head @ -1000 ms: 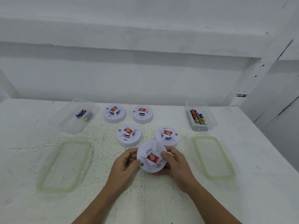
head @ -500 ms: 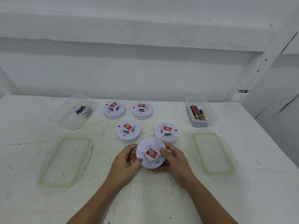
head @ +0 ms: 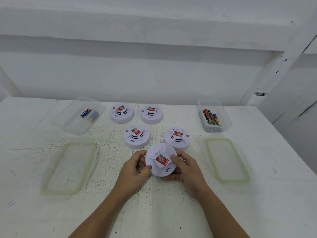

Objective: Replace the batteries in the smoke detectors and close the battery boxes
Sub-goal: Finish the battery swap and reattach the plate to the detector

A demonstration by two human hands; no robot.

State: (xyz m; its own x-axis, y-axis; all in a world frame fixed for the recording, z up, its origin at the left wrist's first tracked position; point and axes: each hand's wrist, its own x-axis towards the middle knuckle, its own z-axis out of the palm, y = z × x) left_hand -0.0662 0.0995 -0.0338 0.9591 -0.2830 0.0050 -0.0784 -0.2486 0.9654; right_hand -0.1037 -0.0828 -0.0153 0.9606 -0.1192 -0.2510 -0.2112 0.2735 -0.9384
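Observation:
A round white smoke detector with a red label on its raised centre is held tilted toward me above the table. My left hand grips its left rim, thumb on the front face. My right hand grips its right side, thumb on the centre cap beside the label. Several more detectors stand behind it: two near ones and two far ones. A clear box at the back left holds two batteries. Another clear box at the back right holds several batteries.
Two clear lids with green rims lie flat on the white table: one lid at the left, the other lid at the right. A white wall rises behind the table's far edge.
The held detector has turned a little in my hands, its label rotating. My thumbs shifted along its face. The view dipped slightly.

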